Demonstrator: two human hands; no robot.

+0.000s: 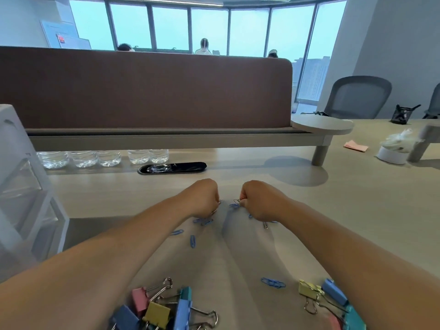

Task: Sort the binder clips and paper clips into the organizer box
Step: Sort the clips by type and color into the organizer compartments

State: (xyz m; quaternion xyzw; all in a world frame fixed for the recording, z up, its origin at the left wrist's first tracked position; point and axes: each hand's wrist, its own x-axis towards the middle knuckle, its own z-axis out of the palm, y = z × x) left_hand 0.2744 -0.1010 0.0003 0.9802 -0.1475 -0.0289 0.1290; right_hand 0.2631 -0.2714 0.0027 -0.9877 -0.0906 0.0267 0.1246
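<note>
Blue paper clips are lying scattered on the desk, most of them just under and between the two hands, with one small bunch lying nearer the body. The left hand is curling its fingers tight and pinching a few paper clips at its tips, just above the desk. The right hand is curling likewise, its fingertips pinching a silvery clip with a blue one hanging against it. The hands are sitting near each other, not touching. Binder clips are lying in a heap at the near edge between the forearms, and a second heap is lying partly under the right forearm. The organizer is standing at the far left, well apart from the paper clips, showing clear drawers in a white frame. Farther back, bottles are standing in a row beside a cable slot, under a shelf, with a brown partition rising behind it
</note>
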